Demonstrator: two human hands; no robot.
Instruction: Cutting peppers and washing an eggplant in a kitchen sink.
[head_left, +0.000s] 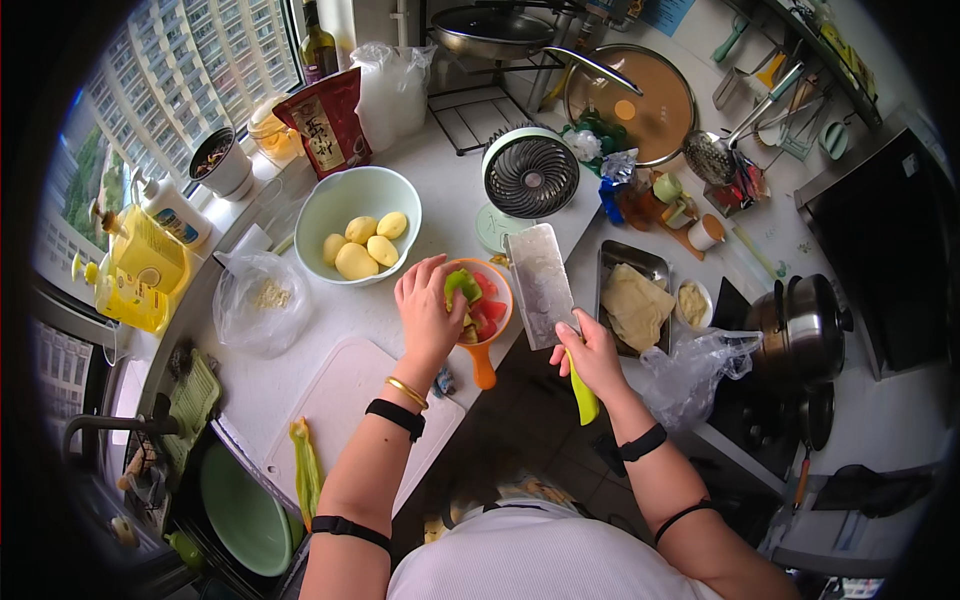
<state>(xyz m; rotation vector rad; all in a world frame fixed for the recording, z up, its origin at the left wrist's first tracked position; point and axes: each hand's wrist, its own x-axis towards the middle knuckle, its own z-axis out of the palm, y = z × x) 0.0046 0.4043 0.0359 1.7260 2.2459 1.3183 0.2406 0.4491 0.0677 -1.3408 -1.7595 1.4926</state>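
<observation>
My left hand (431, 307) is over an orange-handled bowl (480, 367), its fingers curled around green pepper pieces (463, 285). Red pieces (489, 309), possibly tomato or red pepper, lie in the same bowl beside the green ones. In my right hand (591, 352) is a cleaver (538, 285), gripped by its lime-green handle, the broad wet blade pointing away from me to the right of the bowl. A pale pink cutting board (352, 397) lies partly under my left forearm. On its left side rests a long yellow-green pepper (304, 457).
A pale green basin (315, 225) holds several peeled potatoes (356, 259). A small fan (531, 176) stands behind the bowl. To the right are a metal tray (619, 255) with a folded beige sheet, and a steel pot (806, 330). A sink with a green basin (244, 502) is at lower left.
</observation>
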